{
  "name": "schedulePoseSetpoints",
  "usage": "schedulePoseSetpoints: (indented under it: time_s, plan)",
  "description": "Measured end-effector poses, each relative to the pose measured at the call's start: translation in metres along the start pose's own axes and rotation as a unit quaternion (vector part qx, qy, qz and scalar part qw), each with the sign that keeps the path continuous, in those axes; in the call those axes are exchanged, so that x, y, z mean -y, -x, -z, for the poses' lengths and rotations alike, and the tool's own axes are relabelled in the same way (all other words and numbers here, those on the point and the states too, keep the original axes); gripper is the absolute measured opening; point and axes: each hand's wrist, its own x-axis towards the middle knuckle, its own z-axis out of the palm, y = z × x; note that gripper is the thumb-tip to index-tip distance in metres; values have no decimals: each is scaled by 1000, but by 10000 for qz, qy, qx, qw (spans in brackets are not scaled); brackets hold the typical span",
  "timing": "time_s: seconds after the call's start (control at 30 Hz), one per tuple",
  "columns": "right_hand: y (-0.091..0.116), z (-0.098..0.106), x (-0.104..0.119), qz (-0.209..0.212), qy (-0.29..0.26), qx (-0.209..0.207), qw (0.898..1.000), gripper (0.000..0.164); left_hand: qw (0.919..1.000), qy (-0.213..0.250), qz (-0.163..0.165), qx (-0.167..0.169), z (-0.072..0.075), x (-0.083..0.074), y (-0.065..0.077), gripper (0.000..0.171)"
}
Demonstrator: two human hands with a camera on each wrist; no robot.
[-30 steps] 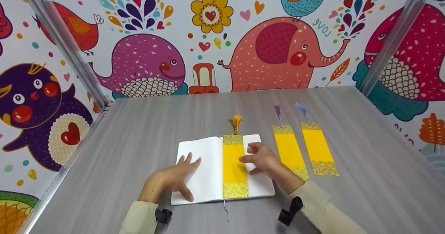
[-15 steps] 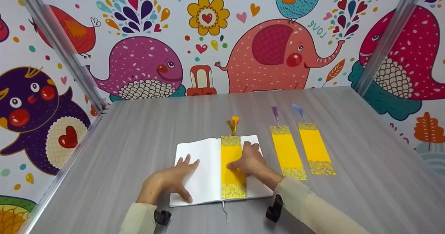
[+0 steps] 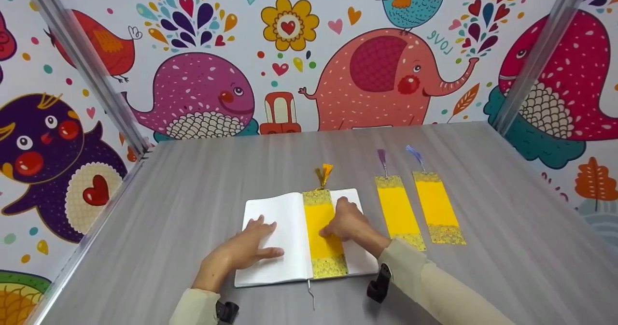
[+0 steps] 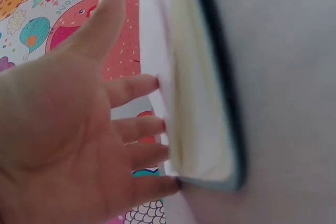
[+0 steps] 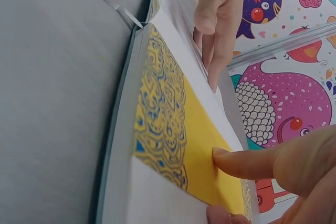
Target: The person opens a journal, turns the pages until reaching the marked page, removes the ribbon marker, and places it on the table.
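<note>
A notebook [image 3: 280, 267] lies spread flat on the table, its white pages blank. Across the right page, beside the centre fold, lies a yellow bookmark [image 3: 316, 219] with patterned ends and a gold tassel [image 3: 324, 173]; it leans slightly. My right hand [image 3: 351, 221] pinches it at its right edge. In the right wrist view the thumb [image 5: 244, 162] is on its yellow face and a fingertip [image 5: 220, 216] is at its edge. My left hand [image 3: 241, 248] is over the left page with fingers spread; in the left wrist view its fingertips meet the page [image 4: 163, 40].
Two more yellow bookmarks lie right of the notebook, one with a purple tassel [image 3: 382, 158], the other with a blue tassel [image 3: 415, 153]. A thin ribbon [image 3: 310, 296] trails from the notebook's lower edge. Cartoon-printed walls [image 3: 217, 25] with metal corner posts [image 3: 91, 69] enclose the table.
My right hand has come in from the right onto the bookmark. The bookmark has tilted, its top shifting left and its bottom right. My left thumb has moved up the page.
</note>
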Motion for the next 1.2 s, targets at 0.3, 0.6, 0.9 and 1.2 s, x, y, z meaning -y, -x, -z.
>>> schedulePoseSetpoints:
  time_s: [0.3, 0.6, 0.9, 1.2]
  plan:
    - [-5, 1, -5, 149, -115, 40, 9998, 78, 9950, -376, 395, -833, -15, -13, -15, 83]
    - [-6, 3, -8, 199, -228, 98, 9995, 66, 9932, -483, 435, -967, -14, -19, -19, 84]
    - [-4, -1, -9, 135, -390, 161, 9990, 61, 9929, -441, 728, -832, -7, -23, -21, 74]
    - [-2, -1, -9, 307, -474, 119, 9983, 59, 9942, -129, 824, -673, 1, -11, -34, 99]
